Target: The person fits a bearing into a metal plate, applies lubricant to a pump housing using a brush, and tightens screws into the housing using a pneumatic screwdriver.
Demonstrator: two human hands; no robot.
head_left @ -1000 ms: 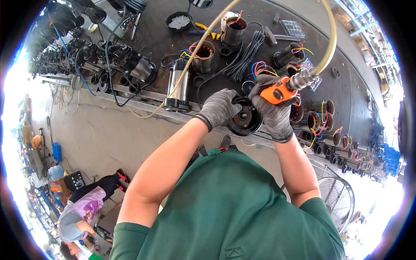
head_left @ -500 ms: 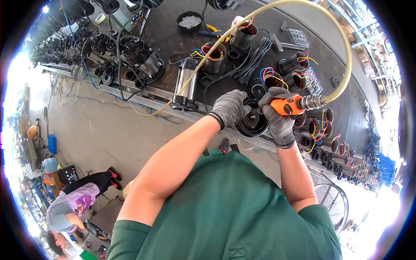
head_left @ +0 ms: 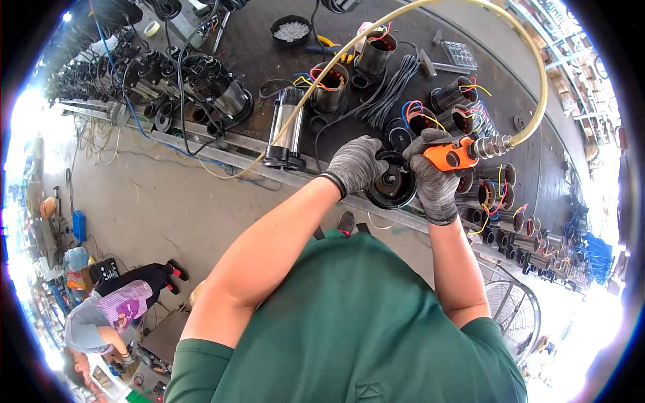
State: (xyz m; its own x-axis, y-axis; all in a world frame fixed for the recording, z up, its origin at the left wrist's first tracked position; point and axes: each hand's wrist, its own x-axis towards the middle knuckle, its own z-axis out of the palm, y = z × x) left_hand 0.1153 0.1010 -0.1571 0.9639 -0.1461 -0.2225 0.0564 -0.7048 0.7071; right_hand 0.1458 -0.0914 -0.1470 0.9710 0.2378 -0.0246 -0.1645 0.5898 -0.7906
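My left hand [head_left: 356, 165], in a grey knit glove, is closed on the left rim of a round black housing [head_left: 390, 195] at the bench's front edge. The housing's hollow inside faces up and a small shiny tip shows in its middle. My right hand [head_left: 433, 185], gloved alike, is wrapped round an orange air blow gun [head_left: 445, 157] just above the housing's right side. A metal coupler [head_left: 492, 146] joins the blow gun to a yellowish hose [head_left: 541, 80] that arcs over the bench. The gun's nozzle is hidden by my fingers.
Several motor cylinders with coloured wires [head_left: 377, 54] stand or lie on the dark bench [head_left: 269, 60]. A silver motor body [head_left: 287, 127] stands left of my hands. Behind are a black bowl of clear pieces [head_left: 291, 31] and a hammer [head_left: 426, 64]. Another person [head_left: 124, 309] is at lower left.
The blow gun's coupler end has swung slightly up and to the right in my right hand. More of the housing's inside shows. My left hand has barely moved.
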